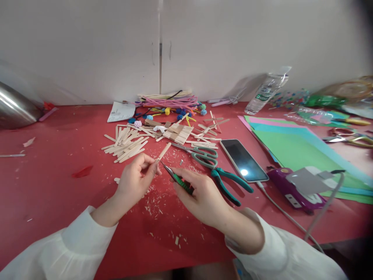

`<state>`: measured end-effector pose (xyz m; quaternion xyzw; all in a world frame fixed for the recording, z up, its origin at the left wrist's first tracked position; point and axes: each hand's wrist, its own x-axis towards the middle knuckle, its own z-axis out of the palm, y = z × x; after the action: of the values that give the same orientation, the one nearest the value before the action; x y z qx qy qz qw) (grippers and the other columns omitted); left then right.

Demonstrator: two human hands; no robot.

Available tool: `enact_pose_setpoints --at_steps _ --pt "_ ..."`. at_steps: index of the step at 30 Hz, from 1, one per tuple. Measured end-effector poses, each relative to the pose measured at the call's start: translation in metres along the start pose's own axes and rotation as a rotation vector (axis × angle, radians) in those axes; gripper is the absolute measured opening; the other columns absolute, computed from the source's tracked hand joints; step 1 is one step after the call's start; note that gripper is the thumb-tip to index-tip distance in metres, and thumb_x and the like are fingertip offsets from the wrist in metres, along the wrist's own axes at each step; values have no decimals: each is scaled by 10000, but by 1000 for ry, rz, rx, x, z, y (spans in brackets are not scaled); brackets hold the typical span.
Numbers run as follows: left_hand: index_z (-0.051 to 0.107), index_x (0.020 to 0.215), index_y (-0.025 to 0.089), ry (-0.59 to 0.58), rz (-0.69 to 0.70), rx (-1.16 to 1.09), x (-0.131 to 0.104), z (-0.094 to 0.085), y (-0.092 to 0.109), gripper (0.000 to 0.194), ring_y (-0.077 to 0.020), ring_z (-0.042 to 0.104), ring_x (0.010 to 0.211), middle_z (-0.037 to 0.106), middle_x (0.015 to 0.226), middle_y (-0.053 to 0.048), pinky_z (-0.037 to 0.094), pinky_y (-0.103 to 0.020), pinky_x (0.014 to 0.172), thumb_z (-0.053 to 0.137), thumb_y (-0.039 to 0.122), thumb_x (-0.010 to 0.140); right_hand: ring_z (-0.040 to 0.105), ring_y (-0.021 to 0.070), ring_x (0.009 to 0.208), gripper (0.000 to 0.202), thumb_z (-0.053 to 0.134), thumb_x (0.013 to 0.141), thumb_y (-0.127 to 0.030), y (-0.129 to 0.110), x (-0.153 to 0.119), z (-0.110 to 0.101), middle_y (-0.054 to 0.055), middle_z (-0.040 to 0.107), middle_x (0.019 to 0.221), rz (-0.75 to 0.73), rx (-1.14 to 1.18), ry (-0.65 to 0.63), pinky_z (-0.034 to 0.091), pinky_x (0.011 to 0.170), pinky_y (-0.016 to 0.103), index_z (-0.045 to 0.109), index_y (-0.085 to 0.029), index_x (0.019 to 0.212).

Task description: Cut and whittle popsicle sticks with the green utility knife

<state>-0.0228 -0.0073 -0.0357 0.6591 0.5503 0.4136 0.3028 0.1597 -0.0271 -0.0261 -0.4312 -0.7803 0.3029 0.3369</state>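
Observation:
My left hand (136, 175) is closed, pinching a wooden craft stick (164, 151) that slants up and away to the right. My right hand (204, 196) is wrapped round a green-handled tool (182, 182) with a narrow metal tip. That tip is at the near end of the stick, close to my left fingertips; whether it touches the wood I cannot tell, nor its exact kind. Small wood shavings (153, 204) are scattered below both hands. Just beyond my right hand lie grey-green scissors (205, 155) and teal-handled pliers (230, 182).
Behind are loose craft sticks (128, 144), a bundle of sticks (178, 133) and pipe cleaners (171, 103). Rightward lie a phone (243, 159) on its cable, a purple power strip (294, 190), coloured paper (291, 147) and a plastic bottle (266, 93). A metal vessel (17, 105) is far left.

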Motion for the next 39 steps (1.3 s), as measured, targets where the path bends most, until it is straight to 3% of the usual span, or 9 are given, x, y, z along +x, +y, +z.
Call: enact_pose_setpoints --at_steps 5,10,12,17,23,27,31,35,39 --pt "516 736 208 11 33 101 -1 -2 0 186 -150 653 591 707 670 -22 462 -231 514 491 341 863 591 154 679 326 478 791 -132 0 1 -1 43 668 818 46 88 -11 466 626 270 646 -153 1069" --pt "530 765 211 19 111 212 -2 -3 0 157 -152 668 623 710 702 -11 457 -225 517 473 318 865 451 86 469 225 487 814 -214 -1 4 -3 -41 494 617 260 417 -146 351 442 201 627 -159 981" --pt "533 770 216 17 124 256 -1 -2 0 156 -156 671 642 705 704 -6 452 -225 518 459 311 869 424 81 455 169 482 810 -210 -2 5 -3 -51 456 588 272 408 -151 330 437 198 612 -153 901" --pt "501 746 222 -15 110 323 1 2 -4 156 -156 642 570 690 650 8 417 -232 502 448 320 854 475 110 522 180 444 789 -104 0 4 -1 -17 534 594 96 -51 -86 330 492 209 617 -153 803" --pt "482 733 218 -95 20 400 2 5 -5 140 -151 590 507 687 638 3 374 -243 502 417 285 837 648 188 606 406 468 805 -104 1 -3 9 114 711 835 29 -641 -136 322 465 242 605 -104 1187" --pt "470 719 218 -102 3 449 3 6 -2 113 -156 577 506 653 593 6 366 -244 512 424 270 809 669 208 609 469 472 820 -101 -2 -7 13 138 709 876 27 -758 -189 298 435 260 551 -80 1282" --pt "468 723 220 -123 -22 389 4 4 -3 127 -149 562 477 667 613 6 363 -241 491 425 290 820 646 190 625 372 475 794 -102 1 -2 7 98 707 834 111 -494 -150 367 494 245 636 -121 1128" --pt "474 749 220 -129 -41 243 2 2 -5 153 -137 565 459 696 666 1 379 -234 469 443 334 847 524 108 464 187 456 786 -157 5 8 0 -30 556 557 280 141 -170 364 445 200 635 -167 840" --pt "474 743 219 -105 -15 178 1 1 -7 183 -147 607 509 701 675 -15 410 -234 484 452 356 862 464 68 362 110 509 715 -233 6 14 -2 -56 524 535 476 596 -202 357 375 178 588 -172 759"
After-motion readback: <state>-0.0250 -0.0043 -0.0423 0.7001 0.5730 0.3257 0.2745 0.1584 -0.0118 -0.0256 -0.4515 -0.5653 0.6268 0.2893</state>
